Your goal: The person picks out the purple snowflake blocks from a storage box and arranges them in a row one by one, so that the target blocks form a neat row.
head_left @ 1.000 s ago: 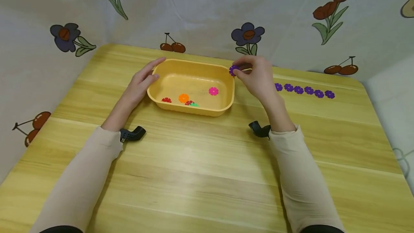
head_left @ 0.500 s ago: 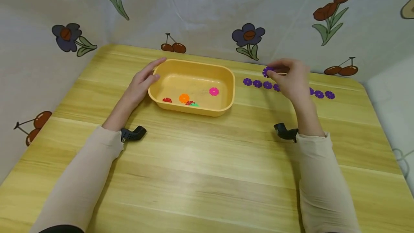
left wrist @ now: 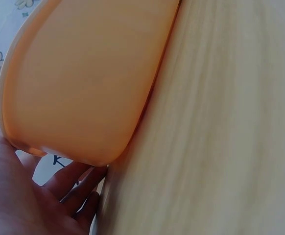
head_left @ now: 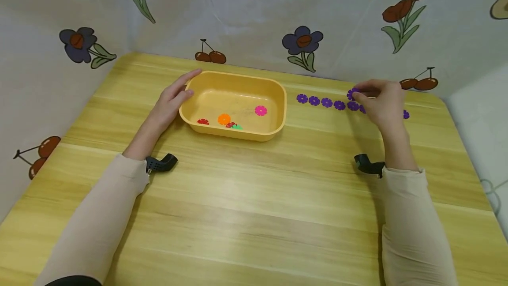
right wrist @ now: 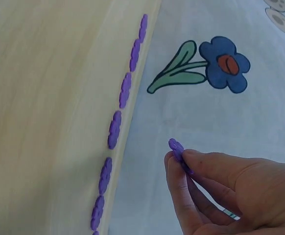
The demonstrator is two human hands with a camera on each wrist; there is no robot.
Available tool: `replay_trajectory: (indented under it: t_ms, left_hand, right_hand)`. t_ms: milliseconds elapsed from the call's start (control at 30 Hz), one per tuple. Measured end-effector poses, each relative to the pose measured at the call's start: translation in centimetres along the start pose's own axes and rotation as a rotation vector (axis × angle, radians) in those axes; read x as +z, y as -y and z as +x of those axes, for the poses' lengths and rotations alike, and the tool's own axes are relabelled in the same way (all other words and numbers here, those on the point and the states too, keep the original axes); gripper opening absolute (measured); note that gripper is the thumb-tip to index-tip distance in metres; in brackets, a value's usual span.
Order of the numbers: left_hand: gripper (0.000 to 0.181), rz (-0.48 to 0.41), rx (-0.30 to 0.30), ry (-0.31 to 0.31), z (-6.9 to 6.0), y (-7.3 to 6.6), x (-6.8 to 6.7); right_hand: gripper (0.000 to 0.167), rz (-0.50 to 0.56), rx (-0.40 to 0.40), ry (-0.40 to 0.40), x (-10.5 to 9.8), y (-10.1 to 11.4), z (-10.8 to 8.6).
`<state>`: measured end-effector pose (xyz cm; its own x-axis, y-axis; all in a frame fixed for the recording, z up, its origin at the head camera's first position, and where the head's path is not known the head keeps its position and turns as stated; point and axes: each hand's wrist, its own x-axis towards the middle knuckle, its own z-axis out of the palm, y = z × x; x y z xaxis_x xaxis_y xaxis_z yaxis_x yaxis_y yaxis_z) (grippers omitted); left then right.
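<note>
My right hand (head_left: 384, 103) pinches a purple snowflake disc (right wrist: 177, 149) between thumb and fingers. The disc is held apart from the table, above a line of purple snowflake discs (head_left: 326, 102). Part of that line is hidden behind the hand in the head view. My left hand (head_left: 166, 106) holds the left end of a yellow plastic tub (head_left: 278, 120), thumb at the rim and the other fingers round the outside. Inside the tub lie a pink disc (head_left: 260, 111), an orange disc (head_left: 224, 119), red discs (head_left: 203, 122) and a green one (head_left: 237, 127), partly hidden by the near wall.
The wooden table (head_left: 238, 197) reaches back to a white cloth (head_left: 246, 16) printed with flowers, cherries and tulips. The purple line runs near the table's back edge, right of the tub. A black wrist camera (head_left: 369, 164) sits on each wrist.
My right hand has moved right with the purple disc, from beside the tub's right rim to over the right part of the line. The left hand and tub stay where they were.
</note>
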<state>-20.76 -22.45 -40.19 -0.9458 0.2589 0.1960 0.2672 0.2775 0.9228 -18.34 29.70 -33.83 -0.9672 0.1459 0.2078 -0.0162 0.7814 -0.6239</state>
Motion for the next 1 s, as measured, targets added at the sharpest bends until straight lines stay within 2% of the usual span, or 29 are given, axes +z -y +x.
replay_trajectory:
  t_ms: [267,433,633,733,867,1000]
  left_hand:
    - [0.054,0.003,-0.014,0.006,0.1,-0.1,0.2]
    - [0.054,-0.016,0.003,0.012,0.4,-0.4,0.2]
    - [0.054,0.006,0.000,0.006,0.0,-0.1,0.0]
    - [0.054,-0.004,0.001,0.002,-0.1,0.0,0.0]
    - [0.054,-0.023,0.009,0.003,0.2,0.0,0.2]
    - [0.054,-0.010,0.013,0.007,0.3,0.0,0.2]
  right_hand:
    - [0.029,-0.016,0.007,-0.042,-1.1,-2.5,0.1]
    - [0.031,-0.009,0.056,-0.077,-2.8,-4.5,0.0]
    - [0.036,0.024,0.119,-0.079,-4.3,-5.7,0.2]
    - [0.032,0.054,0.178,-0.075,-5.2,-6.6,0.1]
    - [0.013,0.117,0.289,-0.077,-6.7,-8.0,-0.2]
    - [0.025,0.155,0.385,-0.111,-7.4,-9.6,-0.4]
